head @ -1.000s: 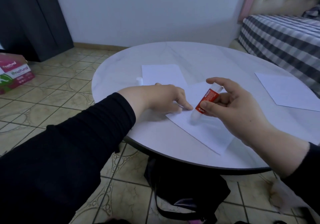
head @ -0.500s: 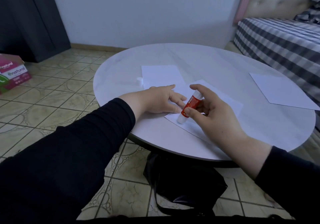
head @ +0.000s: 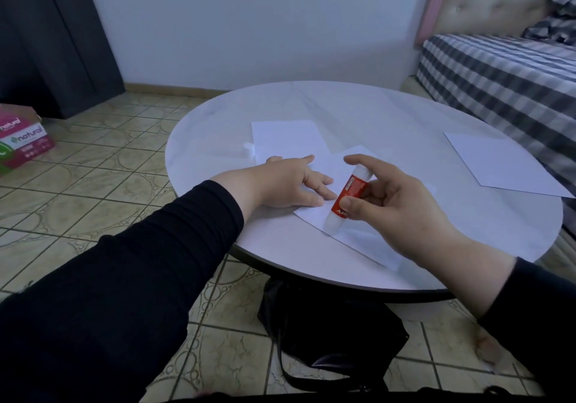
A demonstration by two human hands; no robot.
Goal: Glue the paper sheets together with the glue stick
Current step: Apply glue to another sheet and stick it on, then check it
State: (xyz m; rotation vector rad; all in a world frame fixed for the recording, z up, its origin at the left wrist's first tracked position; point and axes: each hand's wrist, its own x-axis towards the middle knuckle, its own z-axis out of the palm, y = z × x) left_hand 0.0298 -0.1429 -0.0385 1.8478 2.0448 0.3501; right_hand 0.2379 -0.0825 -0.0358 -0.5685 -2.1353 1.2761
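Red-labelled glue stick (head: 348, 197) was pinched in the right grip (head: 392, 203); left grip (head: 290, 184) lay spread, pinning the sheet (head: 349, 234) near the bench's (head: 405, 116) front edge. Paper risked creasing under uneven pressure.

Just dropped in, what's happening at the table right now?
A person is gluing paper at a round white table. The right hand holds a red-and-white glue stick, its lower end down on the near white paper sheet. The left hand presses that sheet flat. A second white sheet lies behind, a small white cap beside it, and a third sheet sits far right.
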